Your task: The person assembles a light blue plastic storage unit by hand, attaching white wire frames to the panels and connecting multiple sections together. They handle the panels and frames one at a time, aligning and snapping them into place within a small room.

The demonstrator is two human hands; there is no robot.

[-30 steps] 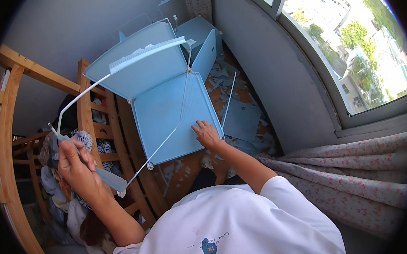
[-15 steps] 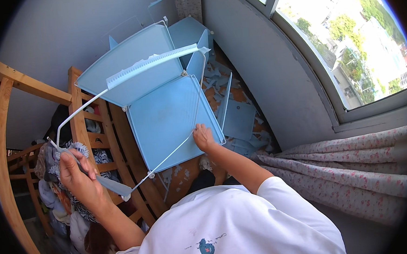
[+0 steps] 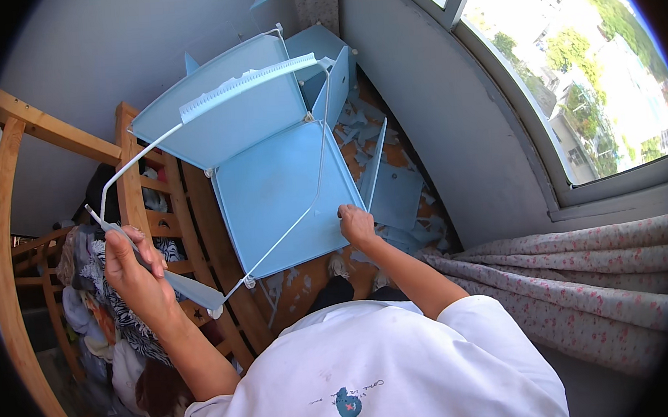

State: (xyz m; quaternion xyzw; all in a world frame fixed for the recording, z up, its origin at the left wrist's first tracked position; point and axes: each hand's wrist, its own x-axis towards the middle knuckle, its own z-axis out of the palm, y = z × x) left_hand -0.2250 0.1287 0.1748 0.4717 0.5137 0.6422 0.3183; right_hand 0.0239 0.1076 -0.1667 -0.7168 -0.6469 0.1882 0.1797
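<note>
My left hand [image 3: 133, 270] is closed around one side of a white wire frame [image 3: 279, 246], where a grey-blue plastic strip [image 3: 194, 290] still wraps the wire. Along the frame's far side runs another strip of pale blue plastic [image 3: 246, 85] with a ragged, torn edge. The middle of the frame is bare of sheet. Beside the wire, over the right edge of a blue panel [image 3: 275, 189], my right hand [image 3: 358, 224] has its fingers curled in. Whatever those fingers may hold is hidden.
A second blue panel [image 3: 228, 104] leans upright behind. Torn blue scraps [image 3: 359, 127] litter the wooden floor at right, near a loose panel [image 3: 398, 197]. A wooden bed frame [image 3: 129, 175] with clothes stands left; a flowered curtain [image 3: 567, 271] and window wall are right.
My right hand has left the wire and moved a little to the right. The frame, still in my left hand, has shifted and tilted slightly.
</note>
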